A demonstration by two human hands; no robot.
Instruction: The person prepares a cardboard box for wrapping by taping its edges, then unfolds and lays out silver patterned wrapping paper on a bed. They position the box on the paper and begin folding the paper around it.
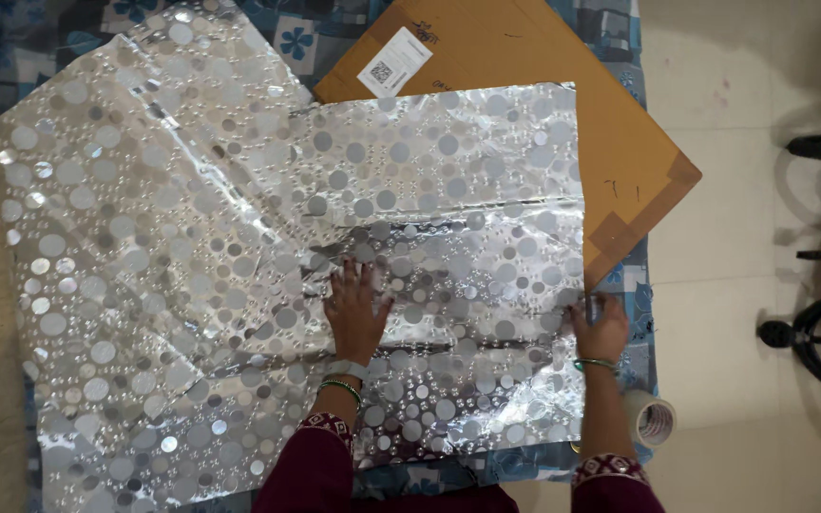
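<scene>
Silver dotted foil sheet (239,237) under flat open left hand (353,309), right hand (603,328) gripping its edge.

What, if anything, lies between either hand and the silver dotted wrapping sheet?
Nothing visible does. The left hand lies flat on the silver dotted wrapping sheet, and the right hand rests at its right edge, fingers on the sheet. The tape roll sits off to the side.

Foil sheet (239,237) on cardboard (563,95); tape roll (655,419) at right.
</scene>
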